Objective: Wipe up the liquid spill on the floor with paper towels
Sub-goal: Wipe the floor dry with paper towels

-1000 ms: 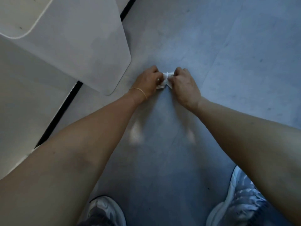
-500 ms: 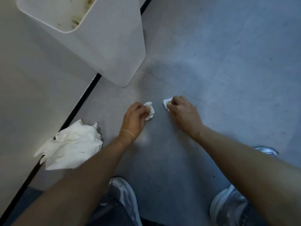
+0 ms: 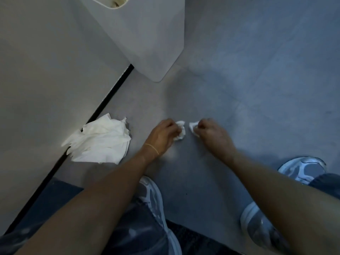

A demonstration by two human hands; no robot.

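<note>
My left hand (image 3: 162, 136) and right hand (image 3: 211, 134), together on one wad a second ago, are now apart over the grey floor (image 3: 239, 80), each pinching a torn paper towel scrap (image 3: 181, 130). No puddle shows, so likely final dabs. A crumpled towel pile (image 3: 101, 141) lies left.

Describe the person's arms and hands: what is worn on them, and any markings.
The left forearm and right forearm are bare to the frame edge, with no sleeves or gloves. The left hand has a thin gold-coloured bracelet round its wrist. The right hand and its wrist show no watch, band or ring. No markings show on either arm.
</note>
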